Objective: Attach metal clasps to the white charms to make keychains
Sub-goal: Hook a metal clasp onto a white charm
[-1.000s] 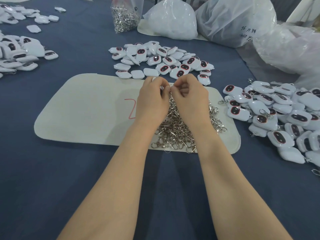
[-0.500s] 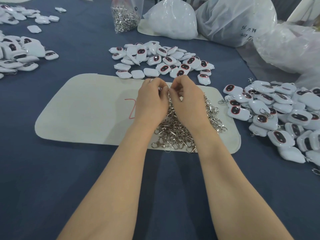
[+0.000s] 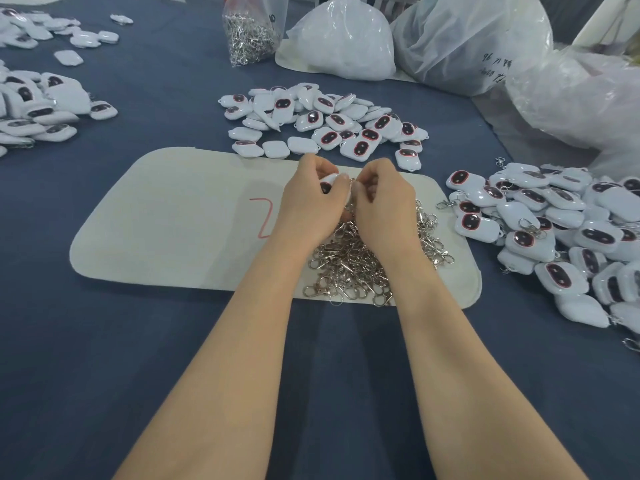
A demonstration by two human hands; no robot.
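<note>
Three charm piles (image 3: 322, 123) around the mat (image 3: 173, 220)

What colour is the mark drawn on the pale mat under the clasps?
Red; the mark on the mat shows best in the head view.

The white charms (image 3: 322, 123) look like smooth, glossy moulded plastic, each with a dark, shiny window that catches the light, and the metal clasps (image 3: 349, 268) are bright, polished and silver-toned. The off-white mat (image 3: 166, 216) is matt and felt-like, and the counter (image 3: 104, 341) is covered in dull dark-blue cloth. The bags (image 3: 467, 39) are thin, crinkled, translucent plastic film with a soft sheen.
</note>
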